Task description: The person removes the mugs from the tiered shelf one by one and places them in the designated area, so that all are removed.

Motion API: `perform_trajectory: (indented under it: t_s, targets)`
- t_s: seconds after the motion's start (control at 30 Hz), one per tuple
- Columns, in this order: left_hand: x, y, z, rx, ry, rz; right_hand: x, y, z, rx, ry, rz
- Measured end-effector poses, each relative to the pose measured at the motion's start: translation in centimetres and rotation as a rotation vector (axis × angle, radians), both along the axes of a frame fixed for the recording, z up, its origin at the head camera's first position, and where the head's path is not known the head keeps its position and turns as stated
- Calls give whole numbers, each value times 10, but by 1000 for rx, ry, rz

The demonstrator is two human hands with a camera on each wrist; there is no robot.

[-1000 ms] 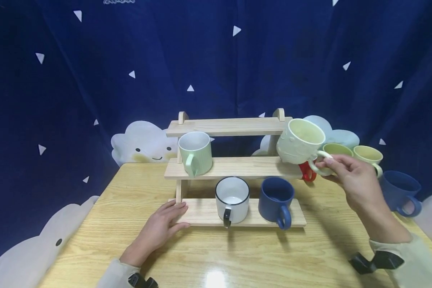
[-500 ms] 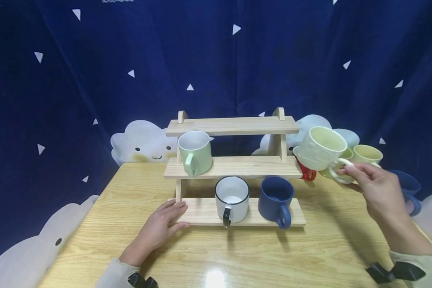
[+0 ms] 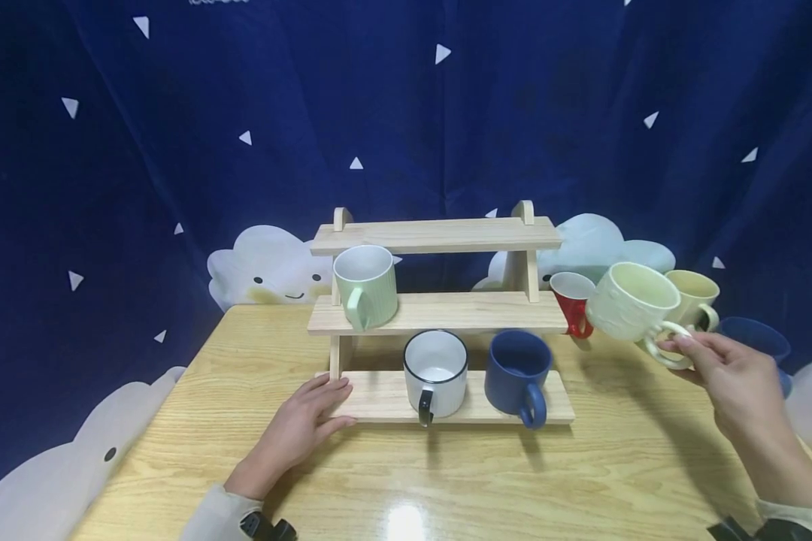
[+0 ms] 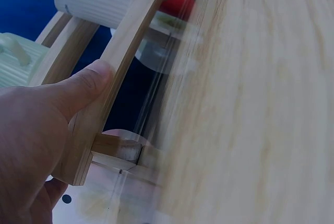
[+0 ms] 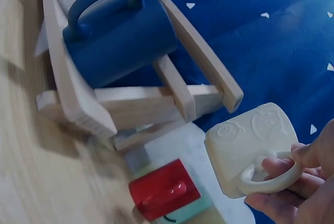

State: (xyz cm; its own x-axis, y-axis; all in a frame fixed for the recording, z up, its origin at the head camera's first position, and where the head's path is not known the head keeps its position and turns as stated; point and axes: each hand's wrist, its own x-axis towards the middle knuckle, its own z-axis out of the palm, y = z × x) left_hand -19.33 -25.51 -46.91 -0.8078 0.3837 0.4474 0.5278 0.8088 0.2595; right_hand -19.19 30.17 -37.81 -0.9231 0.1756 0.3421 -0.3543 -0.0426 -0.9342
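Note:
My right hand (image 3: 740, 379) pinches the handle of a pale cream-green mug (image 3: 632, 304), held in the air right of the wooden shelf rack (image 3: 419, 237). Raised patterns show on this mug's side (image 5: 250, 145) in the right wrist view. My left hand (image 3: 298, 432) holds the left end of the rack's lowest board, its thumb (image 4: 86, 88) against the front edge and its fingers on top. A white mug with a black rim (image 3: 440, 387) and a blue mug (image 3: 514, 372) stand on that board. A ribbed light green mug (image 3: 372, 293) is on the middle board.
Behind the held mug, a red mug (image 3: 571, 297) stands on the table beside the rack. A yellow mug (image 3: 693, 285) and a second blue mug (image 3: 754, 338) are farther right, partly covered. A dark blue curtain (image 3: 446, 113) hangs behind the wooden table (image 3: 487, 481).
My right hand has carried the cream-green mug right and down, away from the middle board, uncovering the red mug. The left hand has stayed in place.

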Motion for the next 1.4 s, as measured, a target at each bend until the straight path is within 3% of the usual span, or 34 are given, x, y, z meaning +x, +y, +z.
perform_trajectory:
  t_s: [0.23,0.47,0.8,1.03,1.13,1.4]
  targets:
    - [0,1,1,1,-9,-6,8,15,-14,100,-56,-55]
    - [0,-1,0,2,2,-12,12,30,-29,401,-204,-195]
    - [1,0,-1,10,41,-18,12,42,-49,475,-242,-236]
    - [-1,0,0,8,39,-25,18,53,-59,766,-323,-340]
    - [-1,0,1,12,27,-22,20,57,-61,802,-341,-366]
    - [-1,1,1,11,33,-30,24,65,-69,772,-336,-402]
